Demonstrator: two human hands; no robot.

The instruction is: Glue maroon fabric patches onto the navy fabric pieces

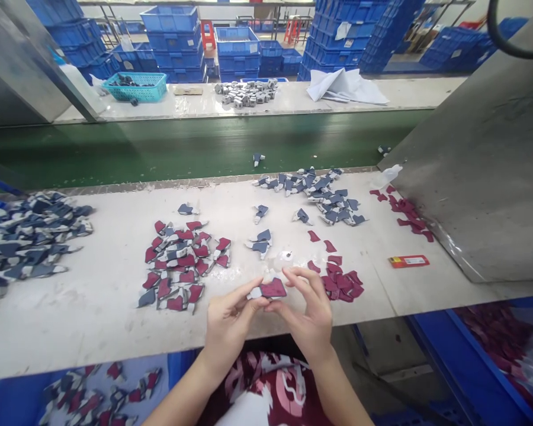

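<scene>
Between my hands, near the table's front edge, is a small part (272,289) with a dark red face and a whitish end. My left hand (232,319) pinches its whitish end between thumb and fingers. On the other side, my right hand (308,310) has its thumb at the part's lower edge and its fingers curved beside the red face. Left of my hands lies a pile of red-faced and grey-blue parts (184,260). Loose dark red pieces (344,285) lie just right of my right hand. Grey-blue parts (262,242) sit beyond my hands.
A large grey-blue pile (35,236) covers the table's left; another (324,195) lies at the back. A red packet (408,261) is at right, by a slanted metal panel (484,177). Behind runs a green belt (182,148). Blue bins (444,355) stand below the table.
</scene>
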